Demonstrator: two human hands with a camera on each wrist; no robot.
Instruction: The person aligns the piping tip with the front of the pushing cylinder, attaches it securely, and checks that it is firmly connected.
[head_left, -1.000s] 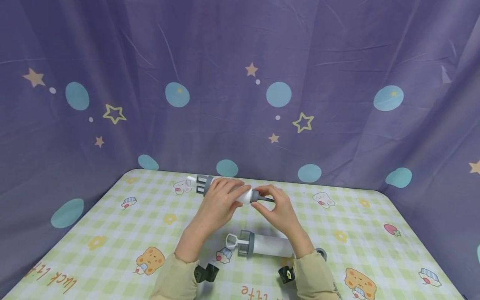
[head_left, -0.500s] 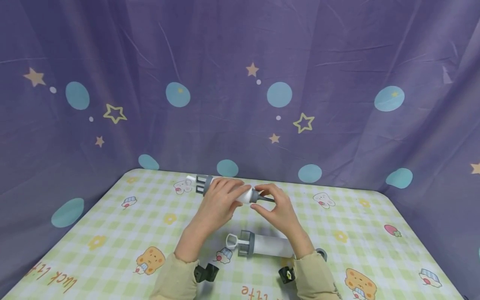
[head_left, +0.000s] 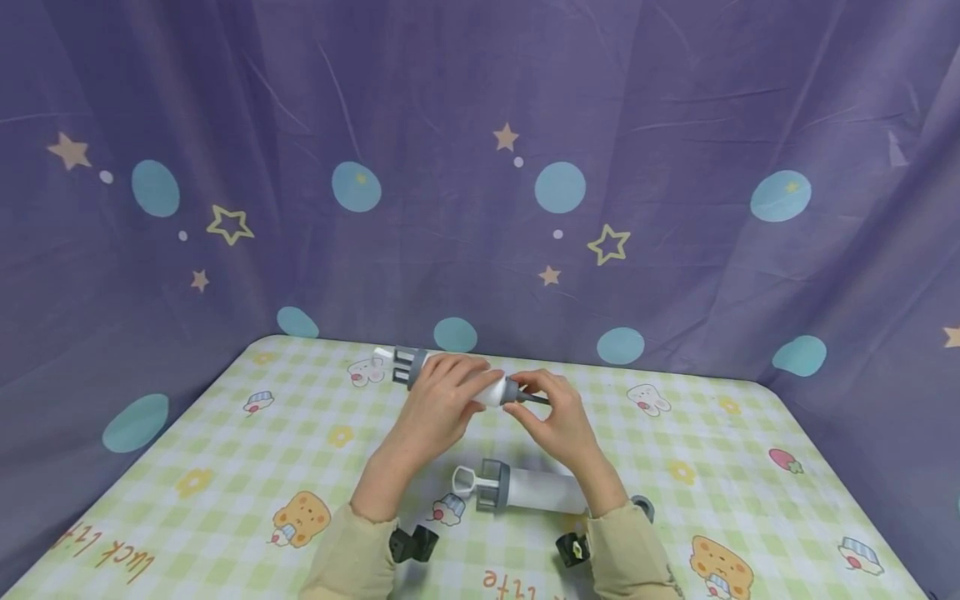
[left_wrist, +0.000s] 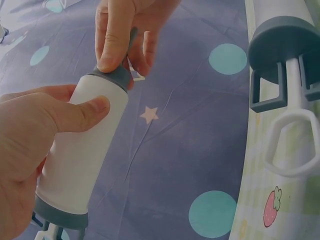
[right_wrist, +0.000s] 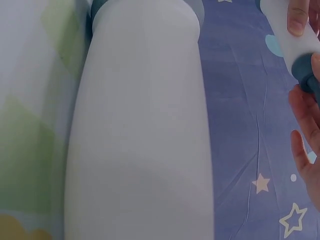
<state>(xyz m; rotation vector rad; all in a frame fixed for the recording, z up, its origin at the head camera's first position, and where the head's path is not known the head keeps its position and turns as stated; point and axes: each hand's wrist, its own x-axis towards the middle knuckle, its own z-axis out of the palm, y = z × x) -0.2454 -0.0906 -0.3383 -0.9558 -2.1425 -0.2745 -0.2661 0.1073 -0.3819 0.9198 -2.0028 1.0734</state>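
Both grip: left fingers (left_wrist: 82, 116) curled round tube (left_wrist: 80, 157), right fingers (left_wrist: 116, 42) pinching cap (left_wrist: 119, 77).

We can pass over the green-checked tablecloth (head_left: 750, 483) right of the right hand (head_left: 557, 417). A white-and-grey plastic cylinder with looped handle (head_left: 543, 491) obstructs nearer us; purple star-printed fabric curtain (head_left: 450, 225) blocks the far side.

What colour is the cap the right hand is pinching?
Blue-grey; the cap shows best in the left wrist view.
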